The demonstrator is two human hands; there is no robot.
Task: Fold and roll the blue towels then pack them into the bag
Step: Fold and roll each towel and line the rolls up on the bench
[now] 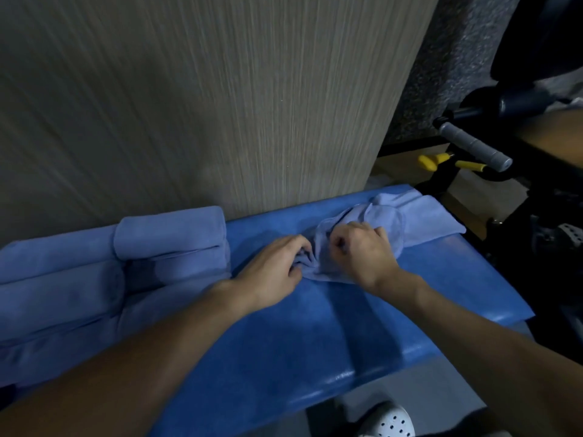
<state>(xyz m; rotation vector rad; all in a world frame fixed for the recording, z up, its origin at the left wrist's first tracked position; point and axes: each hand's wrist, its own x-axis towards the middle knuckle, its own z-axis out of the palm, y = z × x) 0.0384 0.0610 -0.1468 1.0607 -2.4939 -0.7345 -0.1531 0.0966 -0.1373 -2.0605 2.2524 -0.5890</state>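
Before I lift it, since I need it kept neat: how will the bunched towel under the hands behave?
Probably floppy: the towel creases and bunches where the left hand and right hand pinch it, so it would likely sag and unfold. It seems light, lying thin and flat at its far end.

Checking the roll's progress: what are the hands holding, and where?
One towel: the left hand and right hand both grip its bunched end, side by side.
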